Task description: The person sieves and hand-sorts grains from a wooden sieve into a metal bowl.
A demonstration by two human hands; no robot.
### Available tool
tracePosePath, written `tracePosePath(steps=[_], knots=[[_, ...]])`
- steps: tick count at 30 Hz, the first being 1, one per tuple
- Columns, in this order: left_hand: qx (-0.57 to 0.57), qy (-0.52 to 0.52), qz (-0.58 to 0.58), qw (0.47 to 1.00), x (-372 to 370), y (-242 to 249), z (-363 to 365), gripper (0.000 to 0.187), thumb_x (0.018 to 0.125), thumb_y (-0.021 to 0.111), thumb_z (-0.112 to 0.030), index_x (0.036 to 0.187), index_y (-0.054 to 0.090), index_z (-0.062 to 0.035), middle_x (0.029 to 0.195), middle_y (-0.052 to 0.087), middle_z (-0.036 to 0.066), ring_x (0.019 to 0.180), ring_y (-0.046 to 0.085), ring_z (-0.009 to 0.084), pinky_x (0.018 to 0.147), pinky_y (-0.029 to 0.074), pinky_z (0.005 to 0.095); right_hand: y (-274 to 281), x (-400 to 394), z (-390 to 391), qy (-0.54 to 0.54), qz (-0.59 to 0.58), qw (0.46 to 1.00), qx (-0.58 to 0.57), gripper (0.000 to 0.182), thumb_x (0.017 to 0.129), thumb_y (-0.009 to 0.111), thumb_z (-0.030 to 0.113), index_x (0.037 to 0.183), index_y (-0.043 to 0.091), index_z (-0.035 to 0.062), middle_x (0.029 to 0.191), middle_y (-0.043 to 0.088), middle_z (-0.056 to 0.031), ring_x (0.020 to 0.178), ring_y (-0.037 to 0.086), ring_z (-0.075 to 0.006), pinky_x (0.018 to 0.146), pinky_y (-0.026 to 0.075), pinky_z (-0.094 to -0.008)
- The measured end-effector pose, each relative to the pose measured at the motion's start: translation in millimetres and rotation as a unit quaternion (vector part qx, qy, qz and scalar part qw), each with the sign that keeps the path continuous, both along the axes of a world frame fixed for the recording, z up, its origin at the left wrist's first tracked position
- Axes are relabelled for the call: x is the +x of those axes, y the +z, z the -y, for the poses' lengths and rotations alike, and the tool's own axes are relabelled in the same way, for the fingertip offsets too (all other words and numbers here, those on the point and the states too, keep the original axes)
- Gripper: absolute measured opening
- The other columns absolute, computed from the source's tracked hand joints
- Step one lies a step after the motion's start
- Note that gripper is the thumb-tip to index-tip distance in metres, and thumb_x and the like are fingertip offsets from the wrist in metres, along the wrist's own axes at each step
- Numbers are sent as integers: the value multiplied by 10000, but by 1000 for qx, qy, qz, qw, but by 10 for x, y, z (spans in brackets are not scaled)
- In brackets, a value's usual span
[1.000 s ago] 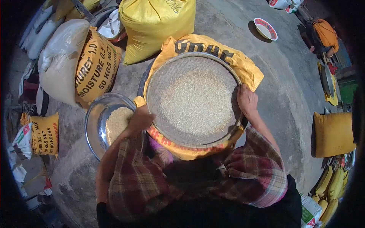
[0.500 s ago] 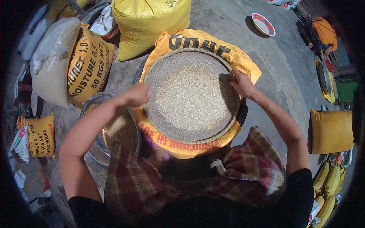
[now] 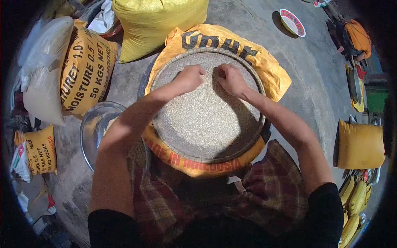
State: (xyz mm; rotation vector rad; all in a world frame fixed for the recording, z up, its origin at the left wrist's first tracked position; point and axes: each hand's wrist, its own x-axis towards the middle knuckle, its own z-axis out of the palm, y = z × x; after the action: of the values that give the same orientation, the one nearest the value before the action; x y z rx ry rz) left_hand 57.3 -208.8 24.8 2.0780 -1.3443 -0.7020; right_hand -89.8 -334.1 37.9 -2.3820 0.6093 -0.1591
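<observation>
A round woven winnowing tray (image 3: 173,68) holds a wide layer of pale grain (image 3: 202,120), perhaps rice. Over the far part of the tray is my left hand (image 3: 190,78), its fingers curled closed. Just to its right, my right hand (image 3: 232,80) is also curled, thumb and fingers drawn together. The two hands are a small gap apart. Whatever the fingers hold, if anything, is hidden. Beneath the tray lies an orange printed sack (image 3: 269,76), spread beyond its rim. Shadows of my right hand and arm fall across the grain.
At left, a metal basin (image 3: 85,142) sits partly behind my left arm. A full yellow sack (image 3: 161,25) and a printed orange sack (image 3: 89,70) stand beyond. A patterned bowl (image 3: 292,22) lies farther off. A person in orange (image 3: 357,39) and a yellow bag (image 3: 359,144) are at right.
Both hands have moved inward from the tray's left and right sides to its far middle, over the grain. The view has shifted slightly.
</observation>
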Motion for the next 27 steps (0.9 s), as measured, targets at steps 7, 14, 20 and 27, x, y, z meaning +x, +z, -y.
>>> tracePosePath(steps=[7,14,20,27], knots=[[-82,27,88,992,129,-60,64,175,743,526,-2,906,590,-6,863,597,184,811,586,299,728,461,355,-48,-104,317,-32,29,996,-82,261,684,576,-5,943,547,10,925,531,-191,856,544,-347,754,448,-393],[-74,25,35,996,-93,-70,284,165,755,530,-23,905,596,0,901,600,166,816,585,277,734,461,333,-41,131,24,4,91,996,-4,184,717,513,1,888,582,9,886,562,-213,889,526,-379,800,423,-416],[-72,124,-47,989,167,-36,130,206,771,506,-38,944,615,-14,800,627,110,712,588,176,673,474,284,-2,26,249,-38,45,997,-44,160,733,571,82,871,576,0,867,569,-198,872,543,-346,798,427,-411],[-32,145,-195,969,116,-65,144,236,772,512,-12,995,584,22,814,587,81,715,580,144,615,489,246,-163,272,-134,2,50,997,-65,224,740,621,135,927,569,21,892,527,-186,888,526,-358,790,433,-417]])
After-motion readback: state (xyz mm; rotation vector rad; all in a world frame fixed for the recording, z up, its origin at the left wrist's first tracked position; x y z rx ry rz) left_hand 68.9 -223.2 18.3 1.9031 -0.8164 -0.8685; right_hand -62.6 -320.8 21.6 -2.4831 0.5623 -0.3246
